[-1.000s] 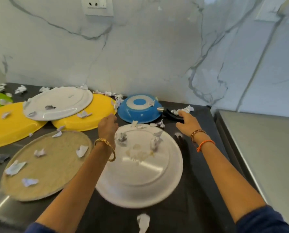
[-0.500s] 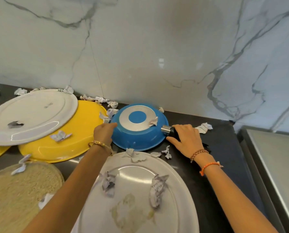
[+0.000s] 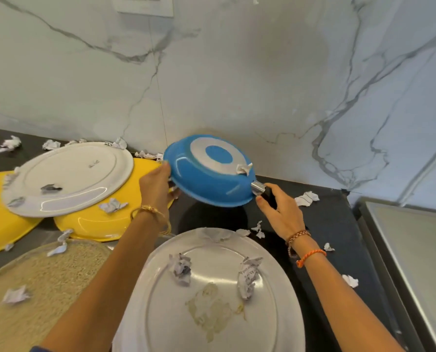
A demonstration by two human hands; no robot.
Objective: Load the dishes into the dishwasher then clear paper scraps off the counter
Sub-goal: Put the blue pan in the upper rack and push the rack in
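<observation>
Black counter (image 3: 326, 224) under marble wall, plates and paper scraps (image 3: 307, 198) everywhere. Blue pan (image 3: 206, 179) at 12 o'clock, upside down, tilted, clear of the counter. My left hand (image 3: 156, 185) grips its rim at 9, my right hand (image 3: 279, 207) is curled round the handle at 3. Step: dish loading, first item. Next: keep it level enough that the scrap on its base doesn't slide off, carry to dishwasher, which isn't in view.

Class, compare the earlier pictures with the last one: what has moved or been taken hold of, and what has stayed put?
The blue pan, upside down, has been lifted off the counter and tilted. The left hand now grips its rim; the right hand holds its handle. A paper scrap stays on its base. The plates and other scraps lie as before.
</observation>
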